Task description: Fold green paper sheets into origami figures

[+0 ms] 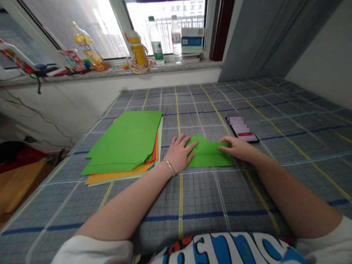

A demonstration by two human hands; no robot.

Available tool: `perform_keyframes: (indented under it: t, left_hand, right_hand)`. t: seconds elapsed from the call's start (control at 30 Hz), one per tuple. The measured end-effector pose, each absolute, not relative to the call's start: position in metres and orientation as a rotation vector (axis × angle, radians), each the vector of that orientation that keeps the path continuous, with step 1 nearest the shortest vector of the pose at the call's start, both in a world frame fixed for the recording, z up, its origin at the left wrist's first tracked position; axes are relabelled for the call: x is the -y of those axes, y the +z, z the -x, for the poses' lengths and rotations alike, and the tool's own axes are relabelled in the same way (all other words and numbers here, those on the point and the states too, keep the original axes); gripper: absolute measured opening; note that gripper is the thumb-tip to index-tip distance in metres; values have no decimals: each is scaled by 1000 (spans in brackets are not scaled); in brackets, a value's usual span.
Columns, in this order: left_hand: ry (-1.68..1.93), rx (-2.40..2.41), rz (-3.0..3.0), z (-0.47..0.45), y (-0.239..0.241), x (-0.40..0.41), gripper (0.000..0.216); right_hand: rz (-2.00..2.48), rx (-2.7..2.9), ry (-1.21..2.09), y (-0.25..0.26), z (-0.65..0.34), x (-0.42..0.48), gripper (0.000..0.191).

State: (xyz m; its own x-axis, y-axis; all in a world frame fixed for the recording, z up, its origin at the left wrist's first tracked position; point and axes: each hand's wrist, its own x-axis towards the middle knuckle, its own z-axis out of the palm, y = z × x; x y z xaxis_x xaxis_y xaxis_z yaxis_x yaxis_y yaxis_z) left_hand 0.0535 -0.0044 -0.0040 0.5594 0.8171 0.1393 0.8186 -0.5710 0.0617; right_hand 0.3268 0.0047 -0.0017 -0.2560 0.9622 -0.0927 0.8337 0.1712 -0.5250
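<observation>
A folded sheet of green paper (210, 156) lies on the plaid cloth in front of me, with creases across it and a raised point at its upper left edge. My left hand (180, 151) rests flat on the paper's left side, fingers spread, a silver bracelet at its wrist. At the right edge, my right hand (232, 146) pinches the paper between thumb and fingers. Left of my hands is a stack of coloured paper (126, 141), green on top, with orange, red and pale sheets showing beneath.
A phone (242, 130) with its screen lit lies beyond my right hand. Along the windowsill (115, 74) stand bottles, a yellow flask (139, 51) and a blue and white box (191, 41). The plaid cloth's left edge drops off near a wooden surface (22, 181).
</observation>
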Motion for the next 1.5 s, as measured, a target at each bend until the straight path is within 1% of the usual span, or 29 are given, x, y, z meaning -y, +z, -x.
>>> perform_keyframes:
  t: [0.2, 0.33, 0.43, 0.53, 0.63, 0.73, 0.8, 0.9, 0.97, 1.03, 1.13, 1.27, 1.3, 1.33, 1.4, 1.43, 1.5]
  left_hand:
    - [-308, 1294, 2750, -60, -8, 12, 49]
    - [-385, 1200, 2749, -62, -8, 9, 42]
    - [-473, 1097, 2756, -61, -4, 7, 34]
    - [-562, 1064, 2733, -61, 2, 9, 31]
    - [-637, 1149, 2689, -64, 8, 15, 37]
    - [-666, 1187, 2725, -67, 12, 19, 48]
    - [-659, 1183, 2791, -68, 12, 20, 57]
    - [-663, 1172, 2916, -71, 10, 21, 61]
    - [-707, 1155, 2976, -72, 8, 22, 62]
    - [-771, 1119, 3004, -72, 7, 23, 65]
    - [-850, 1041, 3024, -73, 8, 25, 76]
    - [-921, 966, 3071, -73, 9, 27, 102]
    - [-945, 970, 3084, -73, 8, 28, 105]
    - [-975, 982, 3098, -73, 8, 28, 106]
    - [-1049, 1010, 3132, -73, 7, 29, 98]
    - [-1086, 1017, 3147, -73, 7, 30, 92]
    - [-1153, 1004, 3149, -73, 7, 29, 78]
  right_hand:
    - [1719, 2134, 701, -5, -325, -7, 26]
    - [1706, 2118, 737, -1, -321, -7, 29]
    - [1659, 2035, 908, 2, -319, -5, 31]
    - [1567, 1794, 1055, 2, -315, -1, 32]
    - [1465, 1546, 985, -1, -307, 4, 33]
    - [1436, 1365, 972, -2, -294, 10, 33]
    - [1392, 1290, 1081, -3, -284, 16, 34]
    - [1204, 1292, 1328, -2, -271, 24, 31]
    - [1110, 1278, 1413, 0, -264, 28, 32]
    - [1046, 1297, 1431, 2, -261, 30, 35]
    - [996, 1376, 1372, 3, -261, 30, 41]
    - [945, 1542, 1229, 0, -267, 32, 47]
    - [916, 1584, 1202, -2, -268, 32, 50]
    - [885, 1624, 1173, -3, -270, 33, 54]
    - [844, 1730, 1071, -5, -272, 32, 61]
    - [845, 1795, 985, -5, -273, 31, 61]
    - [876, 1924, 772, -4, -273, 28, 53]
